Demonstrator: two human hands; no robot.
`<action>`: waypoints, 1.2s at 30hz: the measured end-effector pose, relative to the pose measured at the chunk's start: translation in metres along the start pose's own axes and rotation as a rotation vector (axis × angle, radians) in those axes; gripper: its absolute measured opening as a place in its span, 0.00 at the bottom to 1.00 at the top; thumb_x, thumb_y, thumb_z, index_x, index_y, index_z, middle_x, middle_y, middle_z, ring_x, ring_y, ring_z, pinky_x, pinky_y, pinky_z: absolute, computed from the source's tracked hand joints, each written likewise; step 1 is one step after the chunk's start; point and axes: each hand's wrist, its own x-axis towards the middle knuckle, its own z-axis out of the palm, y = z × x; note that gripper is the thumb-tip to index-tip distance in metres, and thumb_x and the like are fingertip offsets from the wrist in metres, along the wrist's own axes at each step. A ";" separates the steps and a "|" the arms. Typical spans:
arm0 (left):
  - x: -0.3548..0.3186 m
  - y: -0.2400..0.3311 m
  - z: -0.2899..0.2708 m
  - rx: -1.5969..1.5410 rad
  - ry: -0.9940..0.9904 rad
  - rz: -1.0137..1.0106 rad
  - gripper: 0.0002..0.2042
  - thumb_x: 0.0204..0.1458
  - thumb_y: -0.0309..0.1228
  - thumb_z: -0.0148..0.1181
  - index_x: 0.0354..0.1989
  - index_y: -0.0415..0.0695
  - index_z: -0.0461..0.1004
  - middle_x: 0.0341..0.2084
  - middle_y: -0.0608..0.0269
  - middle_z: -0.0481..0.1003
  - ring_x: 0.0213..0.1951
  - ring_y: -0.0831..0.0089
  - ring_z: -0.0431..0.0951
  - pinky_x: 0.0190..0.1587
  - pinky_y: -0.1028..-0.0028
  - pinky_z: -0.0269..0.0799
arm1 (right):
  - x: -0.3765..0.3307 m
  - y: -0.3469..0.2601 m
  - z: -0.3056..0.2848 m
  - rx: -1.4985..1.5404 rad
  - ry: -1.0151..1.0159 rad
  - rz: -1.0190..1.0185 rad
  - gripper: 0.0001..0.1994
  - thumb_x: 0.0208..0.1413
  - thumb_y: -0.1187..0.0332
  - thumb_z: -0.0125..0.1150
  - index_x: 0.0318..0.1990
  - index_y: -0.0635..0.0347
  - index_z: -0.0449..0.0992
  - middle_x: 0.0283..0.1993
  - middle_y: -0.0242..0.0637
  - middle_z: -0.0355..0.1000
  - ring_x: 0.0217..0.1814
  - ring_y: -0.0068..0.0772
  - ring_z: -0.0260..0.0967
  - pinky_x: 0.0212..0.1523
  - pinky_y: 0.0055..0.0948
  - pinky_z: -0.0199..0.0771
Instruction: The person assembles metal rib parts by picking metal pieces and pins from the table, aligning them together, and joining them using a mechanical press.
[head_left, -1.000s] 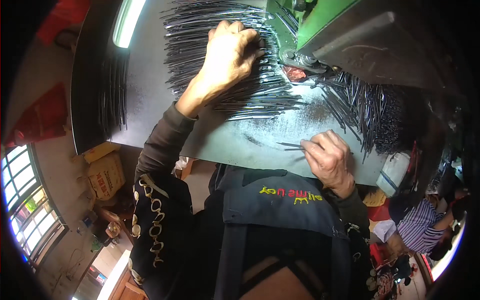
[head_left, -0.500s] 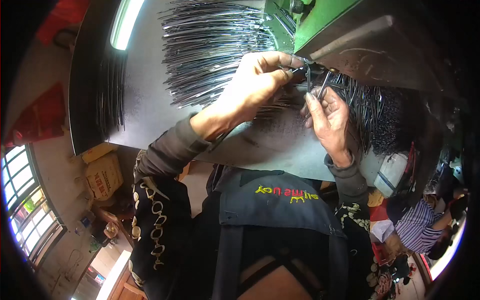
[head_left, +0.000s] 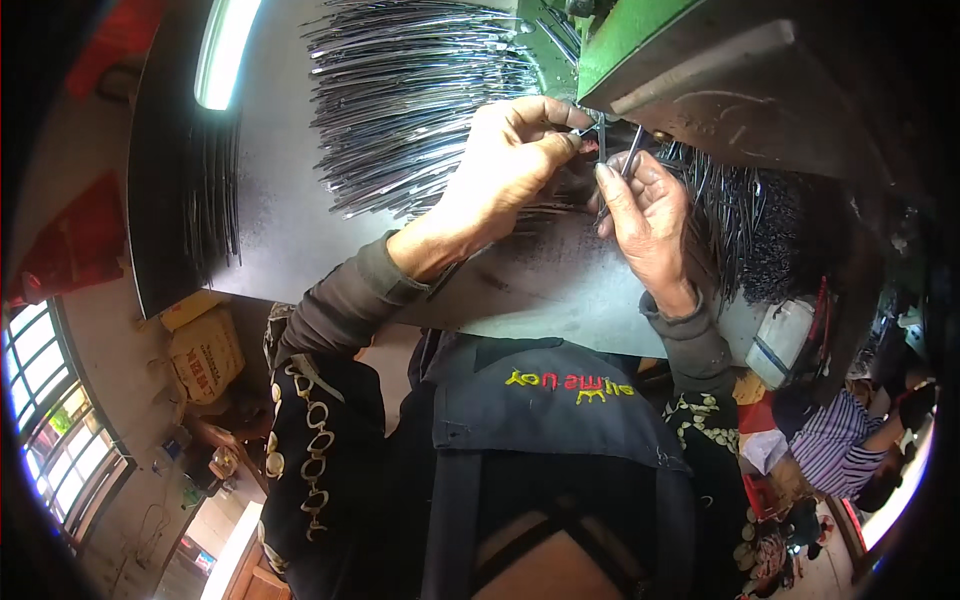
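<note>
My left hand (head_left: 500,165) reaches in under the green machine (head_left: 635,45). Its thumb and forefinger pinch the dark end of a thin metal strip, whose rest I cannot make out. Close beside it, my right hand (head_left: 652,225) is closed on thin metal strips (head_left: 602,140); at least two stick up from its fingers toward the machine. The machine's dark metal guard (head_left: 730,95) hangs above this hand. To the left, a broad pile of long thin dark metal strips (head_left: 405,110) lies on the grey metal table (head_left: 285,215). What sits right at the machine's working point is hidden.
More strips (head_left: 725,215) lie right of my right hand, beside a heap of small dark pieces (head_left: 775,245). A narrow bunch of strips (head_left: 214,190) lies at the table's left edge. A white container (head_left: 782,340) stands at right; a person in a striped top (head_left: 835,445) is farther off.
The whole view has shifted slightly, so the machine and table appear a little farther left. Both hands stay by the machine, and the strips in my right hand have moved slightly with it.
</note>
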 end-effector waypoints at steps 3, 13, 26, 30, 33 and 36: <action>-0.001 0.001 0.001 0.040 0.015 0.014 0.07 0.49 0.18 0.52 0.37 0.32 0.72 0.29 0.59 0.75 0.27 0.77 0.75 0.31 0.79 0.74 | 0.001 -0.001 0.000 0.009 -0.022 -0.005 0.05 0.55 0.71 0.55 0.31 0.62 0.69 0.19 0.28 0.67 0.15 0.11 0.60 0.16 0.12 0.62; 0.011 0.006 0.011 0.118 -0.017 0.177 0.05 0.47 0.18 0.49 0.29 0.34 0.72 0.22 0.65 0.73 0.24 0.83 0.70 0.27 0.82 0.68 | 0.007 -0.015 -0.004 0.028 -0.015 -0.002 0.06 0.56 0.70 0.54 0.28 0.59 0.70 0.22 0.24 0.65 0.20 0.11 0.63 0.16 0.12 0.62; 0.013 0.007 0.007 0.092 -0.036 0.139 0.04 0.49 0.19 0.50 0.30 0.34 0.72 0.22 0.64 0.74 0.23 0.82 0.70 0.25 0.80 0.69 | 0.013 -0.006 -0.005 0.035 -0.019 -0.037 0.05 0.57 0.71 0.54 0.29 0.59 0.70 0.22 0.23 0.65 0.19 0.11 0.62 0.16 0.13 0.62; 0.015 0.005 0.005 0.136 -0.034 0.143 0.04 0.49 0.19 0.50 0.30 0.34 0.72 0.23 0.65 0.74 0.23 0.82 0.70 0.26 0.80 0.69 | 0.014 -0.002 -0.003 0.060 -0.007 -0.057 0.05 0.56 0.71 0.54 0.29 0.59 0.70 0.22 0.23 0.65 0.18 0.11 0.61 0.16 0.13 0.62; 0.017 0.002 0.002 0.173 -0.053 0.199 0.06 0.48 0.20 0.50 0.31 0.34 0.73 0.21 0.64 0.74 0.23 0.82 0.71 0.26 0.80 0.69 | 0.015 -0.005 -0.002 0.053 0.002 -0.046 0.05 0.56 0.70 0.54 0.29 0.59 0.71 0.21 0.25 0.66 0.16 0.12 0.60 0.16 0.13 0.61; 0.024 0.005 -0.009 0.422 -0.082 0.347 0.08 0.45 0.22 0.52 0.33 0.33 0.74 0.18 0.59 0.74 0.21 0.81 0.72 0.26 0.78 0.69 | 0.018 -0.013 -0.011 0.149 -0.072 0.084 0.06 0.57 0.69 0.54 0.29 0.59 0.72 0.20 0.28 0.68 0.14 0.11 0.59 0.15 0.12 0.59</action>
